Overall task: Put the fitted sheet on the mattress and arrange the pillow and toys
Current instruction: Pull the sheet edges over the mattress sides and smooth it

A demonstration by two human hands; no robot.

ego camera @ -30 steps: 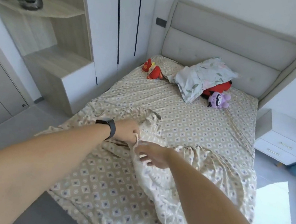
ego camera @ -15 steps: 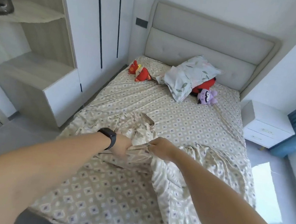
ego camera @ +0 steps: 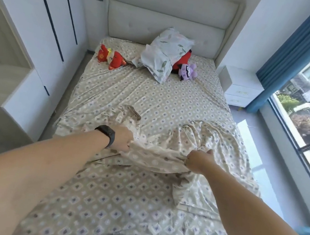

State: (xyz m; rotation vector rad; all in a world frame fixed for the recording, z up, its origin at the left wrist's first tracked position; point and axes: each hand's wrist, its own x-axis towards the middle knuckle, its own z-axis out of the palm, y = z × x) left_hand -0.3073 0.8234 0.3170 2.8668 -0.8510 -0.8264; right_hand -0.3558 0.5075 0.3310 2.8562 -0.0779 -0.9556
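Fitted sheet: beige, diamond-patterned, spread over the mattress of the bed, flat and lightly creased toward the headboard, bunched in loose folds across the middle and near end. Left hand: black wristband on wrist; fingers curled tight on a gathered fold of the sheet. Right hand: fingers clamped on the same band of fabric, well apart from the left hand, cloth stretched between the 2. Pillow: pale, leaf-printed case, tilted against the headboard near the centre. Red plush toy: lying on the sheet left of the pillow, near the bed's left edge. Purple plush toy: just right of the pillow, touching a second red plush partly hidden beneath the pillow. White nightstand: 2 drawers, right of the bed. Blue curtain: beside the window. White wardrobe: left of the bed.
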